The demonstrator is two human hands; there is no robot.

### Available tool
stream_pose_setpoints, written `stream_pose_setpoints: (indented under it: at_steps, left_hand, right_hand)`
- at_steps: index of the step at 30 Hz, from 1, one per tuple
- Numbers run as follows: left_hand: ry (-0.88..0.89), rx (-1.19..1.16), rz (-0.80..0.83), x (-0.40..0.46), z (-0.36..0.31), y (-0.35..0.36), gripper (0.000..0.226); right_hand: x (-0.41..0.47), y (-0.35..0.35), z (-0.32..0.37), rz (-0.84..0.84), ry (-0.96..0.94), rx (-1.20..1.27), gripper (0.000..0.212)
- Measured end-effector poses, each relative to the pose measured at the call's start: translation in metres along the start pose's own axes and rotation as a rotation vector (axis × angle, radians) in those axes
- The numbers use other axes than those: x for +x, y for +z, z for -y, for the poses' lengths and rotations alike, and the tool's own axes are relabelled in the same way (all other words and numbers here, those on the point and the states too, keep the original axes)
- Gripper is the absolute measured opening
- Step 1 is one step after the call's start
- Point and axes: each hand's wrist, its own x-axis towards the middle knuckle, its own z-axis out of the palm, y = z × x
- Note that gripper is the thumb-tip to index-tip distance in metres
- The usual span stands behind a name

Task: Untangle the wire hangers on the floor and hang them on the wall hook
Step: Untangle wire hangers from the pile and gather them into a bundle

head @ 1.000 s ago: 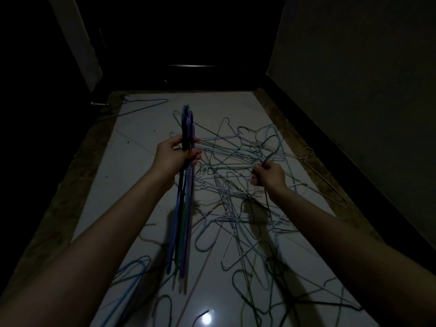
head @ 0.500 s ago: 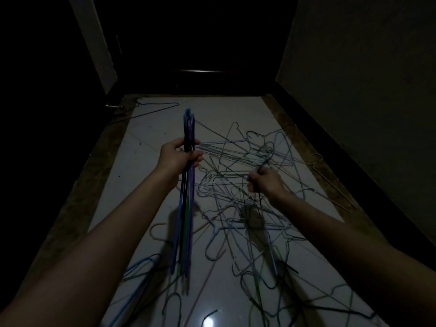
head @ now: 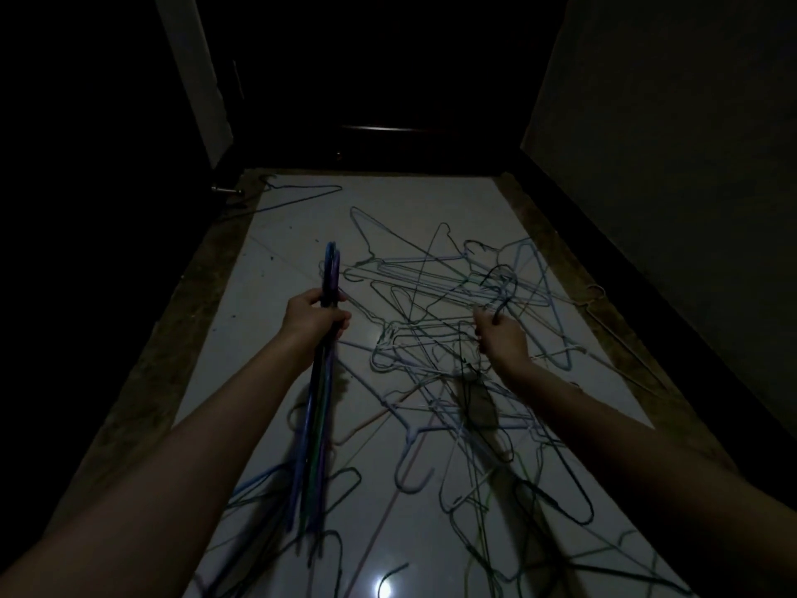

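The left hand [head: 312,319] still grips a bunch of hangers [head: 321,407] that hangs straight down above the floor [head: 276,269]. The right hand [head: 500,336] has moved a bit farther out than a moment ago and now pinches a dark hanger [head: 502,291] by its hook, lifting it from the tangled pile [head: 440,351]. The pile lies spread on the pale floor. One more hanger [head: 302,196] lies alone, far off.

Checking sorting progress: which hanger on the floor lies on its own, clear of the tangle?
The dark blue wire hanger at the far left corner of the floor, near the door. It touches no other hanger; the rest overlap in the pile.
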Motion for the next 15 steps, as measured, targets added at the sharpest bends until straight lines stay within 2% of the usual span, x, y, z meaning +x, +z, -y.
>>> stream_pose_setpoints:
  at_steps: [5, 10, 15]
  left_hand:
    - [-0.027, -0.020, -0.026, 0.003, 0.014, 0.007, 0.021]
    - [-0.022, -0.005, -0.055, 0.011, 0.020, 0.009, 0.020]
    - [0.002, 0.055, -0.057, 0.017, 0.030, 0.011, 0.022]
  right_hand:
    - [0.002, -0.001, -0.009, 0.056, 0.100, -0.137, 0.054]
    - [0.002, -0.014, -0.003, 0.172, -0.004, -0.116, 0.053]
    - [0.002, -0.034, -0.013, 0.323, 0.082, -0.018, 0.051]
